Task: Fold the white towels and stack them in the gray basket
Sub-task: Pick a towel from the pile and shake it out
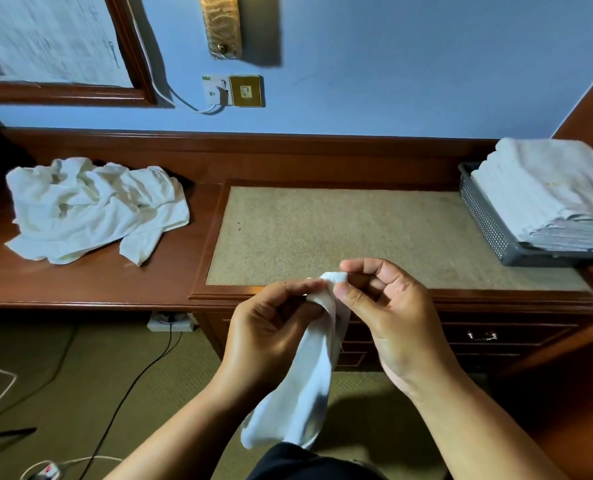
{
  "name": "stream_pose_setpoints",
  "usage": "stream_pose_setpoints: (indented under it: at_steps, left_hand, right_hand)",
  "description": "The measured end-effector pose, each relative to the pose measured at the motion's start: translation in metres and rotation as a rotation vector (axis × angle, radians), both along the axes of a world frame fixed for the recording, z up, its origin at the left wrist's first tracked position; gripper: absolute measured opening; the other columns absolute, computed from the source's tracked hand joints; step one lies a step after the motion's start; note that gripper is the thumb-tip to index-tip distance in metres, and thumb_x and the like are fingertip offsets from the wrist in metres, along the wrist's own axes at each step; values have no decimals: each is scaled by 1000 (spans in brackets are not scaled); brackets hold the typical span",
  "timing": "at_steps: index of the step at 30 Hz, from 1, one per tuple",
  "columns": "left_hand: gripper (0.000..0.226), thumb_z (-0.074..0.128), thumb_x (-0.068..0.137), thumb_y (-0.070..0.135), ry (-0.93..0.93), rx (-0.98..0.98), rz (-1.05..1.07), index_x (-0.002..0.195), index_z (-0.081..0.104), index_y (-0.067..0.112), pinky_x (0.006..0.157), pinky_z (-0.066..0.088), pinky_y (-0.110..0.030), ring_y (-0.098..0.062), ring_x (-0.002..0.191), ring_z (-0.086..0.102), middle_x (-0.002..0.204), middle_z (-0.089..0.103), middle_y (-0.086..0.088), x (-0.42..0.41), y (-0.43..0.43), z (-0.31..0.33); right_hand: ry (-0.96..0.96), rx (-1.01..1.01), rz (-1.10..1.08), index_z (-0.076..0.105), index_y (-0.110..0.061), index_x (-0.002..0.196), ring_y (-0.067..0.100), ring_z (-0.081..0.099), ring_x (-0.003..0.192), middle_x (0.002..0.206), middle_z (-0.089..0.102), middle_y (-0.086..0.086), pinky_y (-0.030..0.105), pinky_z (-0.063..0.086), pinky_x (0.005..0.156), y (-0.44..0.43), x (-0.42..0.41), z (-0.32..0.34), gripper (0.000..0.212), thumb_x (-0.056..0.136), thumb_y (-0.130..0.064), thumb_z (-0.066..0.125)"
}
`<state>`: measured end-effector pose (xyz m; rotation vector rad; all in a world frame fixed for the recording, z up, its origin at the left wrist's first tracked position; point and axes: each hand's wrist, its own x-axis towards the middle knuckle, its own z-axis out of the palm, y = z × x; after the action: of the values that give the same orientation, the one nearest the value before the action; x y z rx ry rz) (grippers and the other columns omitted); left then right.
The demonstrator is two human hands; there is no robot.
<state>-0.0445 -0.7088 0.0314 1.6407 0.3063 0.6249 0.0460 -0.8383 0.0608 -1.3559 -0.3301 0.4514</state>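
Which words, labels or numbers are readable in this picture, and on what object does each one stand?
None can be read.
Framed sheet: printed lines, blurred.
Wall socket: small marks, too small.
Top folded towel: faint gold mark, illegible.

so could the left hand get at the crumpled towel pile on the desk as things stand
Probably yes, once freed. Nothing stands on the desktop between the left hand and the crumpled pile, which lies on its own side. But that hand pinches the held towel together with the right hand.
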Motion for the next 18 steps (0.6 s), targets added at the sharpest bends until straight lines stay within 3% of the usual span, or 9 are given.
stream_pose_setpoints:
  at_steps: [5, 9, 12, 15, 18]
  left_hand:
    - [20, 77, 83, 1, -61, 68, 48, 92, 76, 19, 79, 61, -31, -16, 85, 76, 89, 78, 2, 0, 1, 6]
    - [16, 75, 85, 4, -35, -31, 36, 88, 71, 20, 53, 53, -20, -12, 64, 72, 76, 75, -3, 0, 2, 13]
    - [25, 77, 84, 5, -2, -57, 7, 93, 66, 26, 63, 57, -33, -22, 64, 70, 74, 70, -3, 6, 8, 13]
    - [34, 71, 90, 4, 96, -49, -132, 116, 68, 26, 69, 56, -31, -15, 66, 67, 76, 72, -3, 8, 15, 17]
    - [23, 69, 94, 16, 174, 84, -243, 113, 73, 30, 77, 60, -42, -28, 78, 71, 86, 76, -6, 10, 23, 22]
  right_hand:
    - [-66, -39, 5, 71, -16, 89, 19, 74, 84, 86, 77, 6, 21, 56, 72, 1, 0, 6, 20, 79, -1, 78]
    - [-92, -49, 51, 72, -12, 91, 21, 75, 91, 91, 78, 6, 26, 57, 81, 0, 1, 8, 16, 81, -1, 77]
    - [-172, -88, 92, 76, -18, 91, 18, 74, 94, 92, 78, 4, 27, 55, 85, -5, 6, 7, 16, 85, -2, 74]
    - [-187, -71, 122, 77, -15, 93, 18, 74, 95, 93, 78, 5, 23, 54, 84, -10, 6, 9, 22, 90, 4, 66]
    - [-177, -53, 128, 78, -14, 94, 25, 74, 92, 93, 77, 9, 31, 56, 86, -16, 8, 5, 20, 88, 3, 68]
